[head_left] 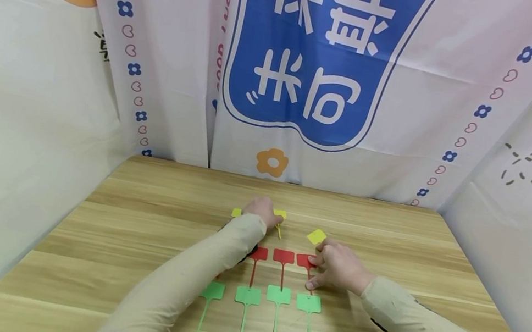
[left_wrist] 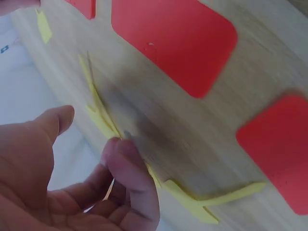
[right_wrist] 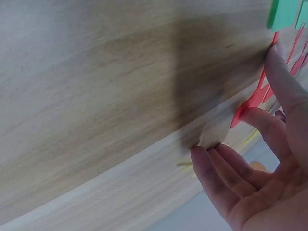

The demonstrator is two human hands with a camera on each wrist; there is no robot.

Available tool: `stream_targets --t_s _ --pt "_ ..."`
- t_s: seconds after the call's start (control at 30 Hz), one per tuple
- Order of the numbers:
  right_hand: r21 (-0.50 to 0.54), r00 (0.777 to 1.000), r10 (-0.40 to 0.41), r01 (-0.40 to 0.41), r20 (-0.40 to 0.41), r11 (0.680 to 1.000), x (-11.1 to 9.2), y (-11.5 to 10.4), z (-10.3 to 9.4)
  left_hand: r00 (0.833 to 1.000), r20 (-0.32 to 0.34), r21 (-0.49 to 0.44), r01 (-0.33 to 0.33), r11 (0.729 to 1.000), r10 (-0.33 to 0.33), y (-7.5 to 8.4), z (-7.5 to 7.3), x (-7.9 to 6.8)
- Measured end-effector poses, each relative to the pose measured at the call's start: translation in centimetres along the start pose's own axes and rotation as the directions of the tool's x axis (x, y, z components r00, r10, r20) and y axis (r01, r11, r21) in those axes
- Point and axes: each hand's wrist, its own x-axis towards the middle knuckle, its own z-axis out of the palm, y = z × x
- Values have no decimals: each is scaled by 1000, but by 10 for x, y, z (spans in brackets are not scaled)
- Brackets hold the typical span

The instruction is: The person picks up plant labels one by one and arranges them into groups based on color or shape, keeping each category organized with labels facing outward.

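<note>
Flat cable-tie tags with thin tails lie on the wooden table. In the head view my left hand [head_left: 259, 208] reaches to the back, among the yellow tags. One yellow tag [head_left: 282, 214] shows beside its thumb and another yellow tag [head_left: 236, 213] to its left. In the left wrist view the bent fingertips rest at a yellow tag [left_wrist: 100, 120], thumb held apart. My right hand [head_left: 343, 267] is spread over the rightmost red tag [head_left: 304, 260]. Seen from the right wrist, its thumb touches the red tail [right_wrist: 263, 74], a finger the red head [right_wrist: 245, 109]; other fingertips rest on the table.
Several green tags [head_left: 279, 295] line up in front, tails toward me. Behind them runs a row of red tags [head_left: 283, 256], partly covered by my left sleeve [head_left: 193, 268]. A tilted yellow tag [head_left: 316, 236] lies beyond the right hand. Printed cloth [head_left: 183, 67] surrounds the table.
</note>
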Motion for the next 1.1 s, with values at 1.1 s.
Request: stream_targets --t_s 1.1 --pt "19 1000 24 -24 20 1000 1 2 1 994 111 -49 25 998 -20 17 7 4"
